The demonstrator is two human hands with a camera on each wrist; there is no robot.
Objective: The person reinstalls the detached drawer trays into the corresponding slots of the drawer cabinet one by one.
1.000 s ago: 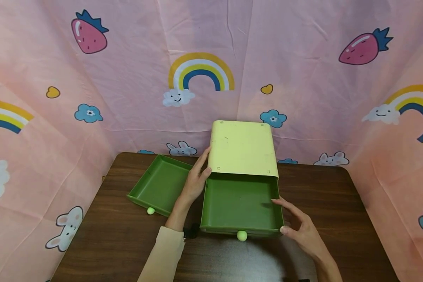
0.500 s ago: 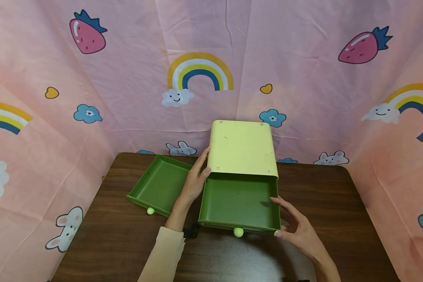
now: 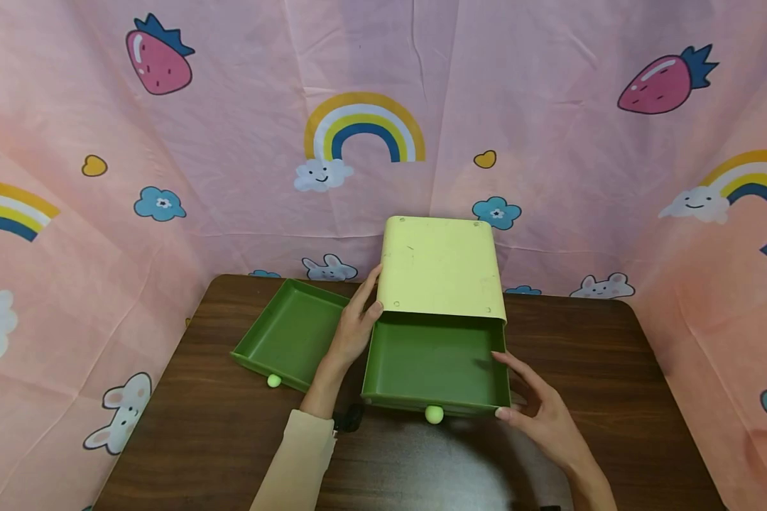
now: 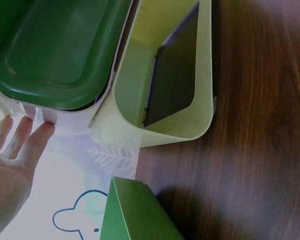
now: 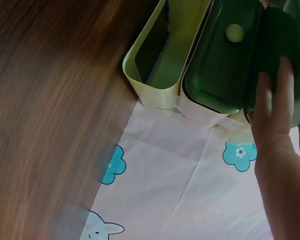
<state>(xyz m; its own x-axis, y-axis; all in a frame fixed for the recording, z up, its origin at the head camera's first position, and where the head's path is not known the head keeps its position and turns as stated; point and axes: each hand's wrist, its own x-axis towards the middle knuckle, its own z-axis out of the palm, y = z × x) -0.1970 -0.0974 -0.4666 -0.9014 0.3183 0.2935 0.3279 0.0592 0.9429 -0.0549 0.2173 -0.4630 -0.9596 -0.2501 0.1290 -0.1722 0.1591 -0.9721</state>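
A pale yellow drawer cabinet [image 3: 444, 266] stands at the table's back. From its top slot a green drawer [image 3: 434, 362] with a round light green knob [image 3: 434, 415] sticks well out. My right hand [image 3: 543, 404] holds this drawer at its right side, thumb at the front corner. Against the cabinet's left side rests my left hand [image 3: 356, 323], its fingers [image 4: 35, 145] fairly straight. Below the pulled-out drawer, another green drawer front [image 4: 65, 55] fills the middle slot. The bottom slot [image 4: 132, 95] holds no drawer. A loose green drawer [image 3: 290, 333] lies left of the cabinet.
The dark wooden table [image 3: 613, 397] spreads around the cabinet. A pink patterned cloth [image 3: 243, 113] hangs behind and at both sides. Some black object [image 3: 349, 419] shows beside the left wrist.
The pulled-out drawer has shifted slightly left and a little farther into the cabinet, the right hand moving with it. The left hand, cabinet and loose drawer have stayed in place.
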